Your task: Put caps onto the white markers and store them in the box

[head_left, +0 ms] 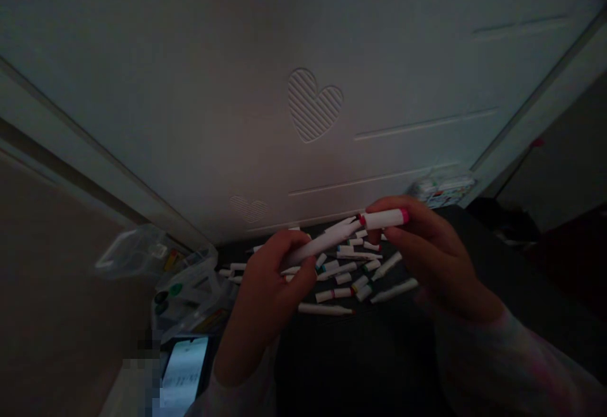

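My left hand [272,278] is closed round the white barrel of a marker [327,243], which slants up to the right with its reddish tip end at the top. Between the thumb and fingers of my right hand [434,249] is a white marker cap [384,218] with a pink end. The cap's mouth is right by the tip; whether they touch, I cannot tell. Several loose white caps and uncapped markers [326,309] lie on the dark surface below both hands.
A clear plastic case [190,284] with a few green pieces stands open at the left. In front of it lies a lit phone [184,373]. A clear pack [443,186] sits at the back right. Behind everything rises a white panel [403,76] with carved hearts.
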`<action>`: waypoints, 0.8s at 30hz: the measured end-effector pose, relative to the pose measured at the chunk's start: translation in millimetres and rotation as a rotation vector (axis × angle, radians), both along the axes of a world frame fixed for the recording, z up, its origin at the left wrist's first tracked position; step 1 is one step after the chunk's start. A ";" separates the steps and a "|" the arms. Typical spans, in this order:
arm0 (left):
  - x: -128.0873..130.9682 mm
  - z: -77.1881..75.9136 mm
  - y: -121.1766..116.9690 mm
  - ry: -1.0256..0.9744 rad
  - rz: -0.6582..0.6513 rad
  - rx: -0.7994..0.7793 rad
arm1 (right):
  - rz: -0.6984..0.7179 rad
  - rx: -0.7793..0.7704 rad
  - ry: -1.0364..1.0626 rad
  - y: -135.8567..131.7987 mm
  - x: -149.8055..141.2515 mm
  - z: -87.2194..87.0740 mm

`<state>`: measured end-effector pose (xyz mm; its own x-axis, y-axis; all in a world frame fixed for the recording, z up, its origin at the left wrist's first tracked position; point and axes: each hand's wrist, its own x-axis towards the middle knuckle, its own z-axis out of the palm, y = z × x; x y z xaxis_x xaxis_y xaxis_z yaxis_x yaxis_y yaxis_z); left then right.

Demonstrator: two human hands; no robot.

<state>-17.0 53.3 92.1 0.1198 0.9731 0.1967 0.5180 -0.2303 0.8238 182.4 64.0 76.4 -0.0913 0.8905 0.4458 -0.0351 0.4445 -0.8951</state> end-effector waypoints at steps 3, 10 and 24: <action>1.0 -1.0 0.4 0.001 0.032 0.040 | -0.025 0.046 -0.113 0.2 0.7 1.4; -1.2 -2.5 2.4 0.091 0.023 0.152 | -0.027 0.114 -0.303 0.6 4.1 4.4; -1.1 -2.1 1.6 0.209 0.034 0.241 | 0.002 0.080 -0.317 -0.6 3.3 2.1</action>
<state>-18.1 54.9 90.0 0.1497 0.9057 0.3966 0.6813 -0.3851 0.6225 185.7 63.4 78.5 -0.2379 0.8537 0.4632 0.2388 0.5137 -0.8241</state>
